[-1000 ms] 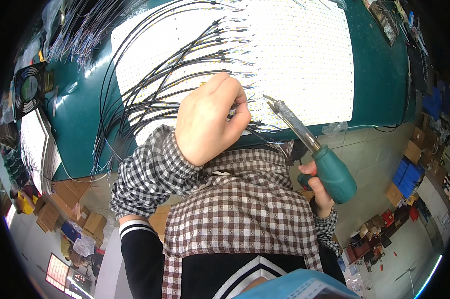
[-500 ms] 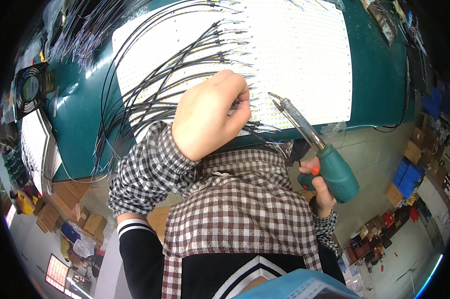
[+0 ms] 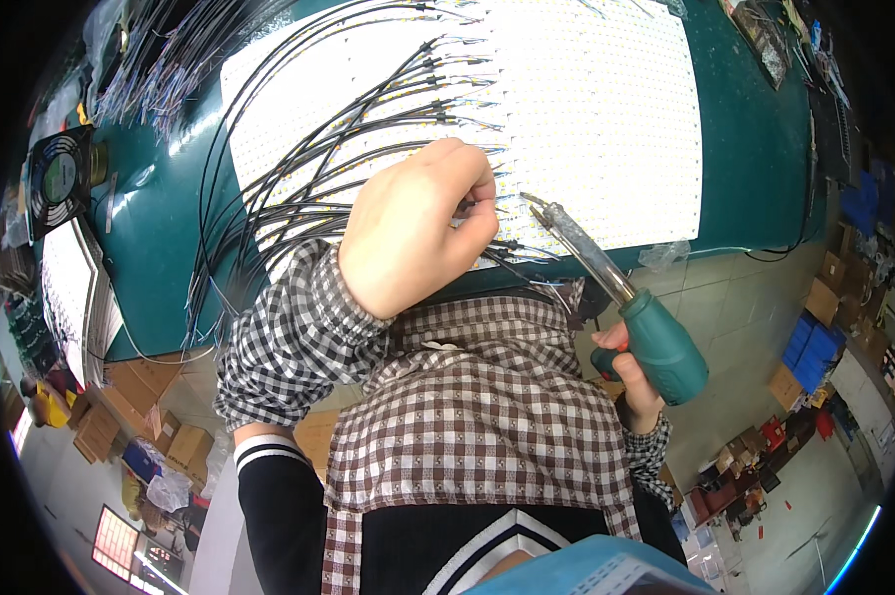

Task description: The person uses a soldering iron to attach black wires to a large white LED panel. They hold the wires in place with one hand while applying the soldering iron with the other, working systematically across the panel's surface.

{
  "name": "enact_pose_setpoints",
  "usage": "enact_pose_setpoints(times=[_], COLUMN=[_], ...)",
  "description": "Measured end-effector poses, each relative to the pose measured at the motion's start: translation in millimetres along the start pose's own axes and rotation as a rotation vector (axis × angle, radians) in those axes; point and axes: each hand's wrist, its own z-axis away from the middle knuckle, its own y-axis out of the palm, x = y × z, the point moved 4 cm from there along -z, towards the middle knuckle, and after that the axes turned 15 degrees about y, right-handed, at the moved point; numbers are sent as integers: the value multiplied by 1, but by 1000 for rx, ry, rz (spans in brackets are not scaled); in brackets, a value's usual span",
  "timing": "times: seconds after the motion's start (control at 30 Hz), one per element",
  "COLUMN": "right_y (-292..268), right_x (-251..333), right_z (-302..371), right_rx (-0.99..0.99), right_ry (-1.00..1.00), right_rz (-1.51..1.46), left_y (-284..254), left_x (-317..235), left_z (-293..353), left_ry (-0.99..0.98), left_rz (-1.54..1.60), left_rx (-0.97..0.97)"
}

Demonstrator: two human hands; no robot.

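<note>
My left hand is closed in a pinch over a white board dotted with small yellow components. A dark bit of a black cable shows between thumb and fingers; the rest of that cable is hidden under the hand. Several more black cables run across the board, their thin stripped wire ends lying along its middle. My right hand grips a soldering gun with a green handle, finger on its red trigger. Its metal tip points up and left, close to the wire ends right of my left fingers; contact cannot be made out.
Beneath the board is a green table. A bundle of loose cables lies at the far left, and a black fan stands at the left edge near a stack of white sheets. Cardboard boxes stand on the floor.
My right hand has brought the soldering gun slightly left, its tip now closer to my left fingers and the wire ends. The left hand has hardly moved.
</note>
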Motion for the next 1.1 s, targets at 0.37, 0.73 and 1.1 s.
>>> enact_pose_setpoints(times=[0.37, 0.73, 1.1], right_y=[2, 3, 4], right_x=[4, 3, 2], right_z=[-1, -1, -1], right_rx=[4, -5, -10], right_ry=[-10, -10, -11], right_rz=[9, 29, 39], left_y=[-1, -1, -1], left_x=[2, 1, 1], left_z=[0, 0, 0], left_ry=[11, -9, -17], left_rz=[9, -19, -23], left_rx=[15, 30, 36])
